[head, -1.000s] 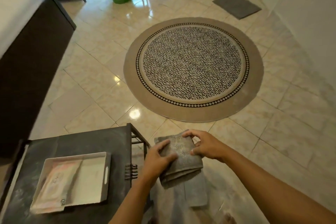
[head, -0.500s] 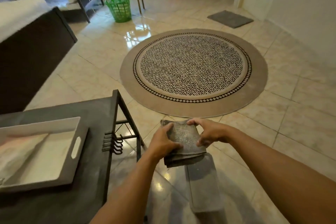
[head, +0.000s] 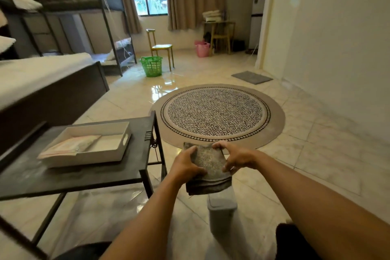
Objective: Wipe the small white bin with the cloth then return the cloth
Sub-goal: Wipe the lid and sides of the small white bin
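A folded grey cloth (head: 207, 167) is held out in front of me between both hands. My left hand (head: 185, 164) grips its left edge and my right hand (head: 234, 157) pinches its right edge. Just below the cloth, the small pale bin (head: 221, 215) with a lid stands upright on the tiled floor; the cloth hides part of its top. The cloth hangs above the bin, apart from it.
A dark metal side table (head: 88, 177) stands at my left, carrying a white tray (head: 109, 152) with a flat packet in it. A round patterned rug (head: 215, 112) lies ahead. Beds line the left; a green basket (head: 151, 66), yellow chair and pink bucket stand farther back.
My view has tilted upward, showing the far room and window. Both hands keep hold of the cloth, and the bin below it has come more fully into sight.
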The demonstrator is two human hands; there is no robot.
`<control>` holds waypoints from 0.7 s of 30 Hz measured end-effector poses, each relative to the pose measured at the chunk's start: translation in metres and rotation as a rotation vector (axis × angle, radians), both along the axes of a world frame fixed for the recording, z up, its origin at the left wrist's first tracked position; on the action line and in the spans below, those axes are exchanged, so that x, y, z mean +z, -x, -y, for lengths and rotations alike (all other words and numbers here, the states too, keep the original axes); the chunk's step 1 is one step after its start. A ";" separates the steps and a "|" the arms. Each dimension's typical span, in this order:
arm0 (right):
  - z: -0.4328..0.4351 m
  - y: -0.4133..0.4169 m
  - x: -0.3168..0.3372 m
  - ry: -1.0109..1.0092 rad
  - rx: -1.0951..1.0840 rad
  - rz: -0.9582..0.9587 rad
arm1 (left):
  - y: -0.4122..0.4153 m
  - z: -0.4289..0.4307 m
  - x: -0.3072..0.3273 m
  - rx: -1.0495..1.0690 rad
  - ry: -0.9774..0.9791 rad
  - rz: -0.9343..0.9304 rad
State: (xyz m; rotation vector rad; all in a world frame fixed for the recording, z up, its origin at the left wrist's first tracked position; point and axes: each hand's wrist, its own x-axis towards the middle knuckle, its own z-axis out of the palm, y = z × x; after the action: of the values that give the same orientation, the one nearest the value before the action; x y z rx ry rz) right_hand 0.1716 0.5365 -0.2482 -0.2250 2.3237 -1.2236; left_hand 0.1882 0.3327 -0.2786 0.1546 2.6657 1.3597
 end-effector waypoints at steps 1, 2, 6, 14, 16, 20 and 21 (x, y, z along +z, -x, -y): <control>0.001 -0.006 0.002 -0.007 0.002 -0.016 | -0.005 0.001 0.003 0.000 0.010 -0.009; 0.003 -0.011 0.004 -0.012 -0.002 -0.025 | -0.009 0.002 0.005 0.005 0.023 -0.015; 0.008 -0.011 0.006 -0.017 0.006 -0.032 | -0.008 0.005 0.011 0.018 0.057 -0.036; 0.009 0.030 -0.048 -0.090 0.046 -0.004 | 0.022 0.003 -0.035 0.025 0.095 0.078; 0.007 0.042 -0.071 -0.114 0.057 0.010 | 0.033 0.000 -0.058 0.026 0.099 0.107; -0.009 0.065 -0.120 -0.175 0.066 0.017 | 0.054 -0.011 -0.101 0.015 0.088 0.166; -0.014 0.070 -0.130 -0.186 0.064 0.015 | 0.058 -0.015 -0.111 0.006 0.083 0.174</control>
State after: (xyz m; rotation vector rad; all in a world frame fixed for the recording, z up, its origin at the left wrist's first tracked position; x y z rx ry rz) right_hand 0.1016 0.5509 -0.3786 -0.2231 2.3808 -0.9679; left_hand 0.1300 0.3479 -0.3892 0.0177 2.5737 1.2017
